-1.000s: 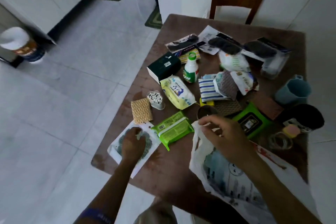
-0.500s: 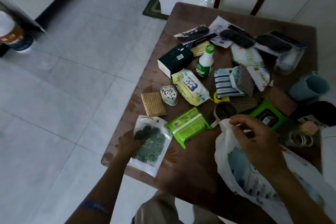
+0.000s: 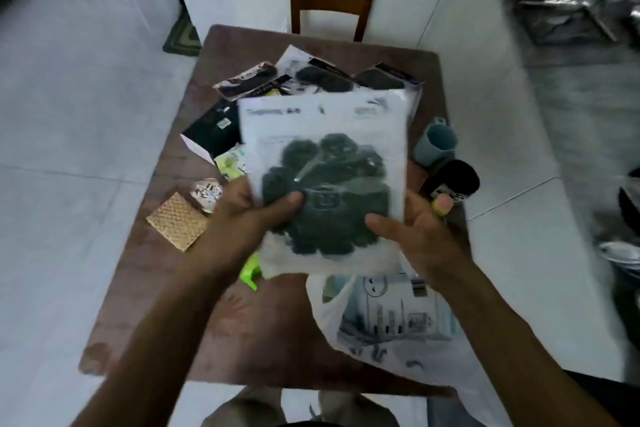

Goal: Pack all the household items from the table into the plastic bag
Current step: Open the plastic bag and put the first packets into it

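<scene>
Above the brown table [image 3: 145, 288], a flat white packet [image 3: 323, 180] with a dark green flower-shaped item inside is now held up in both hands; half a second ago it lay flat at the table's near left edge under the left hand alone, while the right hand was at the mouth of the plastic bag. The left hand [image 3: 242, 215] grips the packet's lower left edge, thumb across the front and fingers behind. The right hand [image 3: 415, 229] has left the bag and holds the lower right edge the same way, thumb on the front. The packet stands nearly upright, printed face toward the camera, its long axis running from the person toward the far end of the table, header strip at the far, upper end. It hides much of the clutter behind it. The white printed plastic bag [image 3: 391, 322] lies slack on the table just below the packet, on the right. A woven tan square [image 3: 177, 221] sits to the left, a blue cup [image 3: 434, 146] to the right, both on the table.
</scene>
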A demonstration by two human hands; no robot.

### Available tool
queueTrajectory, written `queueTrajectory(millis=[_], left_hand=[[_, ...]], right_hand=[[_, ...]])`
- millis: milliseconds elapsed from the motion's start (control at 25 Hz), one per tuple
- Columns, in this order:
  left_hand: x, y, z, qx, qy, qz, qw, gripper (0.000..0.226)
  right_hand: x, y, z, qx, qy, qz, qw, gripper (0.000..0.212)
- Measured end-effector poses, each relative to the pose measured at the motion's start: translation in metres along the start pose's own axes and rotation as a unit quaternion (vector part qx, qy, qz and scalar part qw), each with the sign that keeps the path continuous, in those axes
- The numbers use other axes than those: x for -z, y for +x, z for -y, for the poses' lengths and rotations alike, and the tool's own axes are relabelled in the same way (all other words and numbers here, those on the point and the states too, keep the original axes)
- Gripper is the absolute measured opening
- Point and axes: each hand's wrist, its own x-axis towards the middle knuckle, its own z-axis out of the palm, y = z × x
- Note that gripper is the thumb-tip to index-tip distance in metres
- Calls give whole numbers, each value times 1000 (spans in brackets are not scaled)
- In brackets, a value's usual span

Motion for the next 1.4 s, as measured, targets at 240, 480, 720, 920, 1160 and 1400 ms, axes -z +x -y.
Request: queueTrajectory(millis=[240, 480, 720, 920, 1160, 1400], left_hand=[[-68, -12, 70, 5, 483, 40, 874, 119], [-107, -44, 114, -58, 561, 71, 823, 111], [-83, -23, 119, 73, 271, -135, 950, 21], [-71, -25, 105, 42, 101, -162, 981, 22], [-62, -39, 107, 48, 164, -112, 979, 39], [-47, -24, 102, 56, 199, -115, 972, 15]], right_hand=[[107, -52, 8, -61, -190, -124, 972, 25], [146, -73, 31, -5, -211, -140, 967, 15], [116, -63, 2, -130, -450, 183, 864, 18], [60, -25, -90, -158, -689, 255, 660, 28], [89, -15, -88, -164, -669, 280, 669, 37], [81, 5, -35, -184, -450, 197, 851, 31]])
